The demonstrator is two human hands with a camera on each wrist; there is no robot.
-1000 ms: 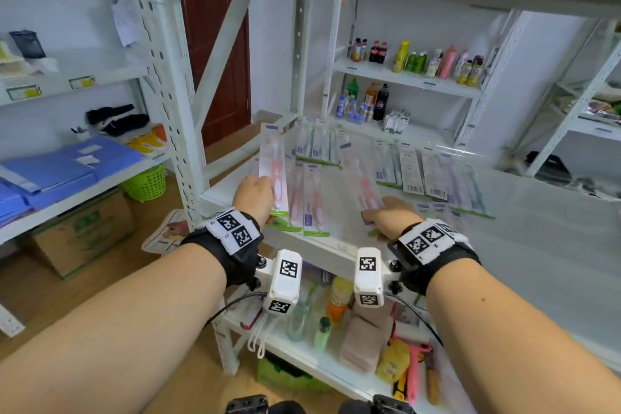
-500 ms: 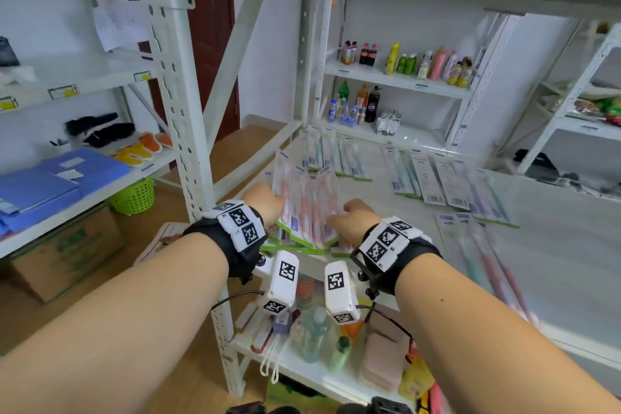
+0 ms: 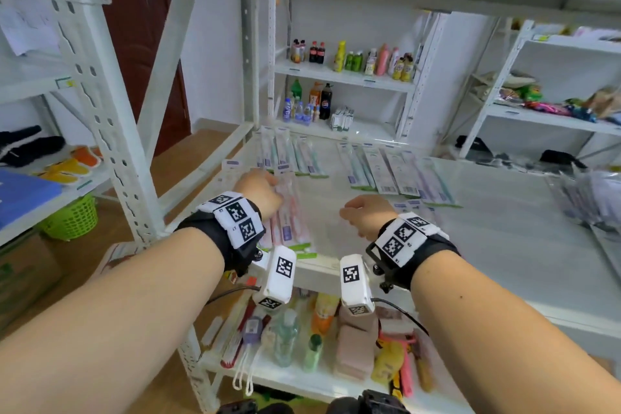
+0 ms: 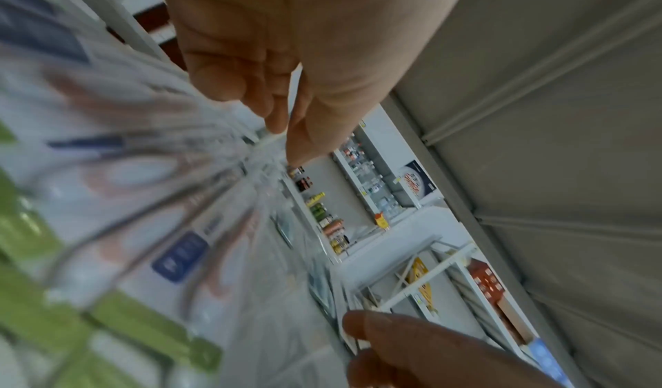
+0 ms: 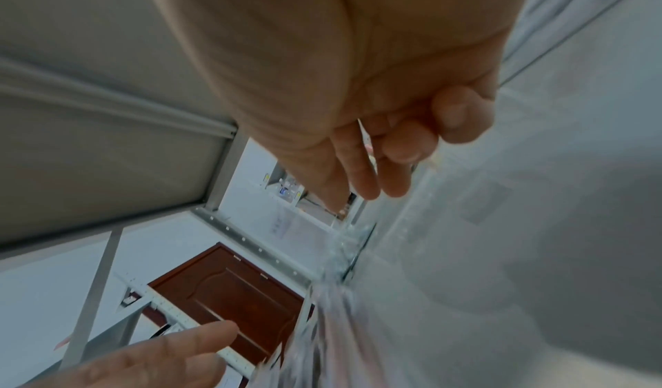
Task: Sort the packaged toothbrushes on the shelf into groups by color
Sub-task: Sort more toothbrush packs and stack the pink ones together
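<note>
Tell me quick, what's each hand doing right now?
Left hand: rests on the pink toothbrush packs; a firm grip cannot be told.
Right hand: fingers loosely curled, holding nothing.

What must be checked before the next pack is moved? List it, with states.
1. Right hand free: ok, holds nothing.
2. Left hand grip on pink packs: cannot tell, blurred.
3. Pink packs in one pile: ok.
4. Pile well back from the shelf edge: not ok, its ends lie close to the edge.
5. Back packs one colour: cannot tell.
</note>
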